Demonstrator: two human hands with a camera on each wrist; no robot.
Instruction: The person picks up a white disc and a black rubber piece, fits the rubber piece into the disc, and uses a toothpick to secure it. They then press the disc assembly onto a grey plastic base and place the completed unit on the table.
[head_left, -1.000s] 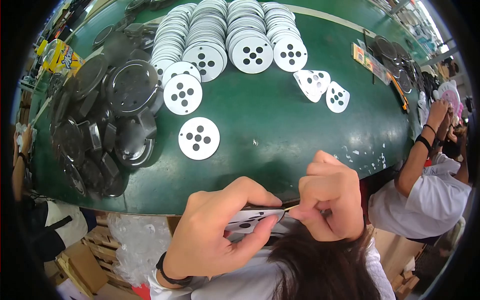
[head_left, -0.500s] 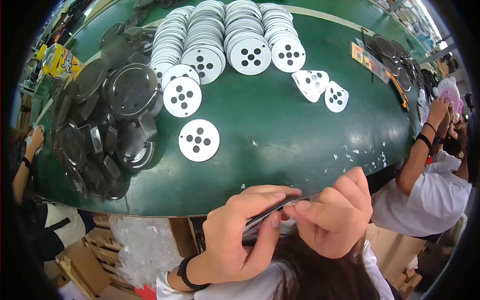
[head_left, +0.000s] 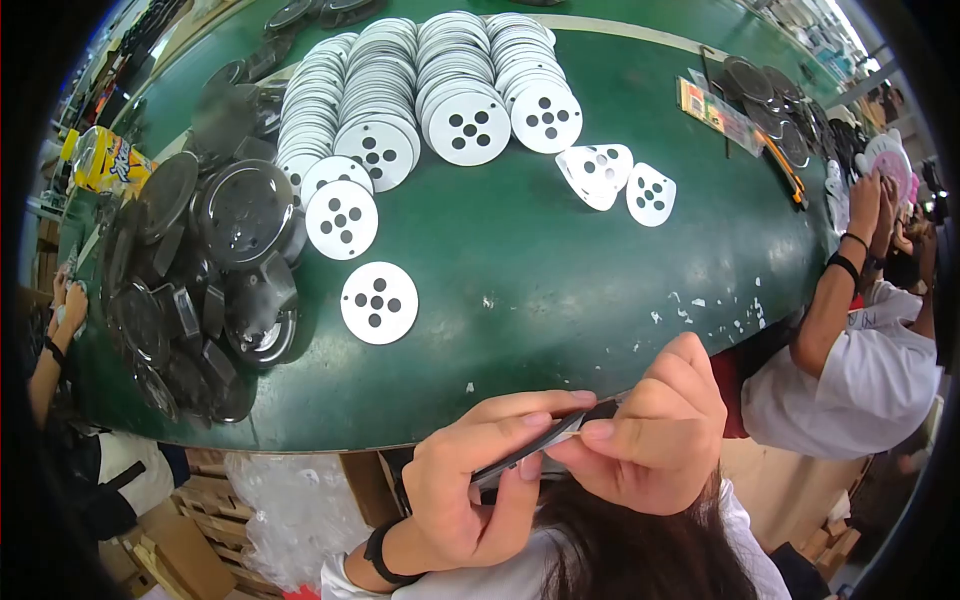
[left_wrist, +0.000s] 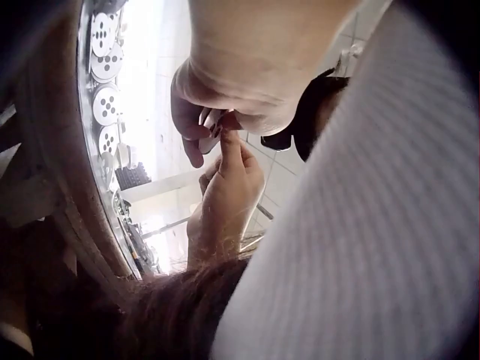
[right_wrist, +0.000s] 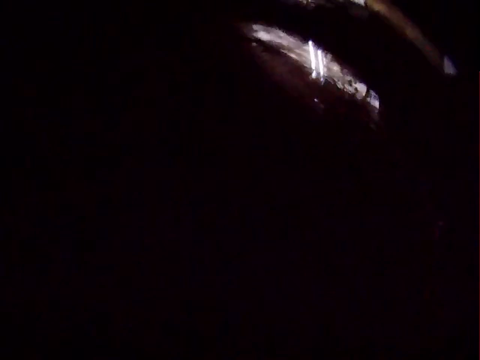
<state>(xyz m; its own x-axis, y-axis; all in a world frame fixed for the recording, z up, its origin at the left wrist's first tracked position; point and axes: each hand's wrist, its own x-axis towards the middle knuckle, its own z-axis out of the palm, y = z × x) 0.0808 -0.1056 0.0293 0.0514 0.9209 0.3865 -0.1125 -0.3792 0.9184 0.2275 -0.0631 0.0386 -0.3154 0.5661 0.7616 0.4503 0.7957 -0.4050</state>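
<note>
Above the table's near edge, my left hand [head_left: 475, 480] grips a thin round disc [head_left: 545, 440] between fingers and thumb. The disc is tilted nearly edge-on, its rim dark. At its right end my right hand [head_left: 655, 440] pinches a thin pale layer at the edge, thumb and fingertips close to the left fingertips. In the left wrist view the left hand [left_wrist: 247, 67] hangs over the disc [left_wrist: 210, 139], and the right hand [left_wrist: 229, 195] meets it from below. The right wrist view is almost wholly dark.
Rows of overlapping white discs [head_left: 465, 128] with black dots lie at the back. A loose white disc [head_left: 380, 303] lies nearer. Bent white pieces [head_left: 595, 175] sit right of the rows. Dark clear plastic covers [head_left: 245, 215] pile up left. Another person [head_left: 830, 390] works at right.
The disc has turned from showing its dotted white face to nearly edge-on. Both hands have shifted slightly right, and the right thumb has come closer to the disc's edge. The head view has shifted a little.
</note>
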